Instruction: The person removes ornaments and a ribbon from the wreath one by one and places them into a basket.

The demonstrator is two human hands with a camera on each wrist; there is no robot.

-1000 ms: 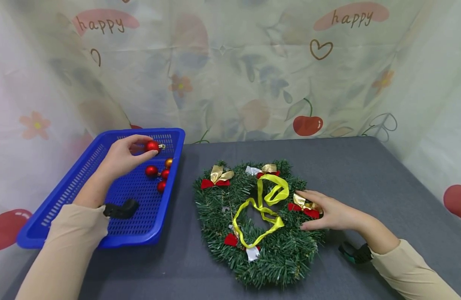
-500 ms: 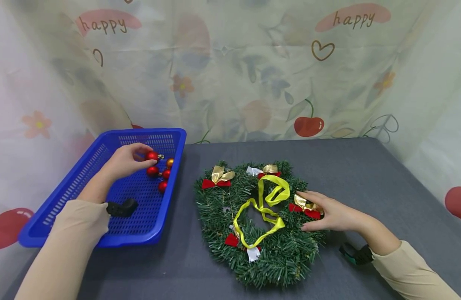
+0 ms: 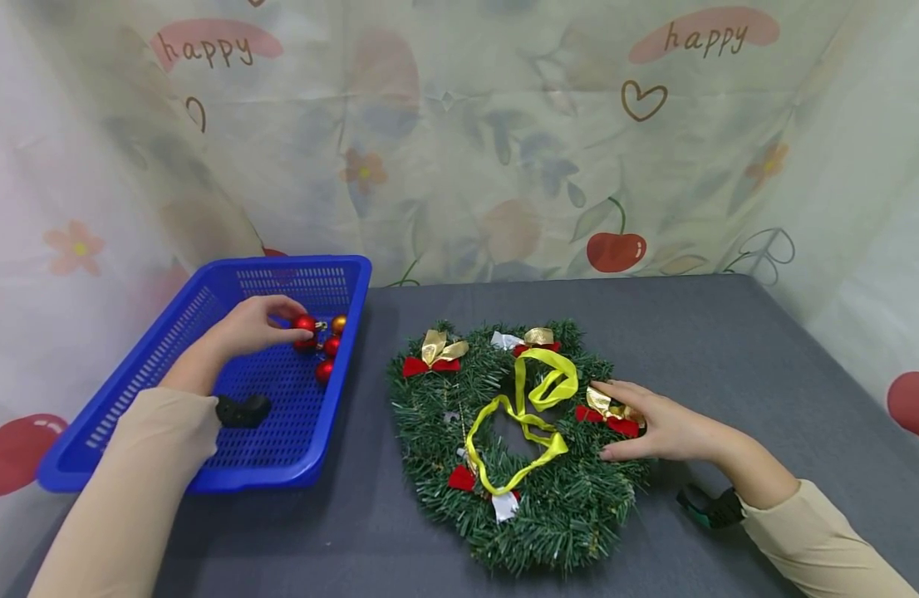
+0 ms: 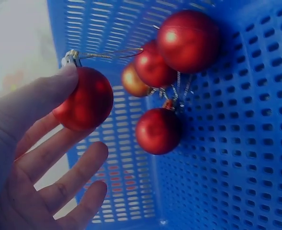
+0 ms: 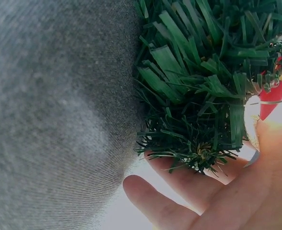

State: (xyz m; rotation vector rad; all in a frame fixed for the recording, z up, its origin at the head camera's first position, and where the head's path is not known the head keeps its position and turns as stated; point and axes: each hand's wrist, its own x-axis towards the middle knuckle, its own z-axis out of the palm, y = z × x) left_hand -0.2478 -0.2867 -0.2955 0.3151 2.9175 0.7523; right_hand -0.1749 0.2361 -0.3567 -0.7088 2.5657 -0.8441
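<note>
My left hand (image 3: 246, 326) is low inside the blue basket (image 3: 295, 479), pinching a red Christmas ball (image 4: 85, 100) between thumb and fingers near its silver cap. In the left wrist view a gold string loop trails from that cap. Beside it lie several more red balls (image 4: 157, 130) and a gold ball (image 4: 133, 80). My right hand (image 3: 672, 425) holds the right edge of a green wreath (image 3: 564, 523), thumb and fingers spread around a red and gold bow (image 3: 612, 413). In the right wrist view, the wreath's needles partly hide the fingers.
Yellow ribbon (image 3: 552, 444) lies loose across the wreath's middle. Other bows (image 3: 434, 353) in red, gold and white dot the wreath. The grey table (image 3: 699, 332) runs back to a patterned curtain (image 3: 459, 166). A dark strap (image 3: 717, 507) circles the right wrist.
My left hand has lowered the red ball deeper into the basket, close to the other balls. My right hand and the wreath have stayed in place.
</note>
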